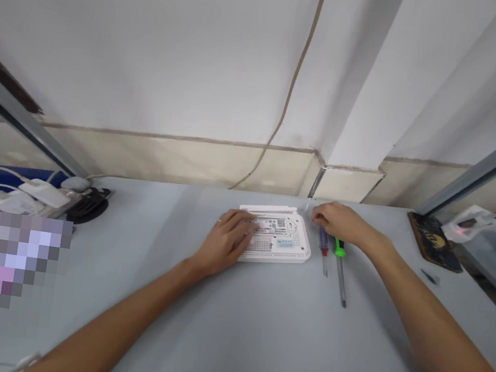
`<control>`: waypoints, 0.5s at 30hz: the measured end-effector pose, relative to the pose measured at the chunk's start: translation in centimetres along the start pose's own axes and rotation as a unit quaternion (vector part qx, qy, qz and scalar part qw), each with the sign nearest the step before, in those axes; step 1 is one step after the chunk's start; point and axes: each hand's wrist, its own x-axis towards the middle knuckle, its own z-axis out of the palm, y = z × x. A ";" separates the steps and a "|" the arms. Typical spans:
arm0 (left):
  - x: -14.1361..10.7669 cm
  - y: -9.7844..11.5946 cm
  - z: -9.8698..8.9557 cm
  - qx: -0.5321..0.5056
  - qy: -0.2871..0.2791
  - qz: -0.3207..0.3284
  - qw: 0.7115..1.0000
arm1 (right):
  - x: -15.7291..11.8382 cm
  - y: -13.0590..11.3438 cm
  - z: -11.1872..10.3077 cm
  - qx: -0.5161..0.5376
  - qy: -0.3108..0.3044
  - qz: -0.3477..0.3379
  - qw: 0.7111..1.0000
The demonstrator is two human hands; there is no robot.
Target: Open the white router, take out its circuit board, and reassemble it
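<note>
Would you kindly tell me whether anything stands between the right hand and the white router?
Nothing visible does. The right hand sits just off the far corner of the white router; the blue screwdriver and green screwdriver lie beside the router, below the hand.

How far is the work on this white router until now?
Done: little, it seems; the router lies underside up, its casing closed. In hand: the left hand rests on it, and the right hand is beside it. Left: the red screwdriver and green screwdriver lie on the table, not picked up.
</note>
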 end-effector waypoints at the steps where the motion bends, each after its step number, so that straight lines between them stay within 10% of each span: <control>1: 0.0 -0.1 -0.1 0.000 -0.007 0.001 1.000 | 0.1 -0.2 0.3 -0.010 0.001 0.005 1.000; 15: 0.2 0.3 0.0 0.012 -0.038 -0.008 0.999 | -0.8 1.1 0.5 -0.068 0.032 0.035 0.997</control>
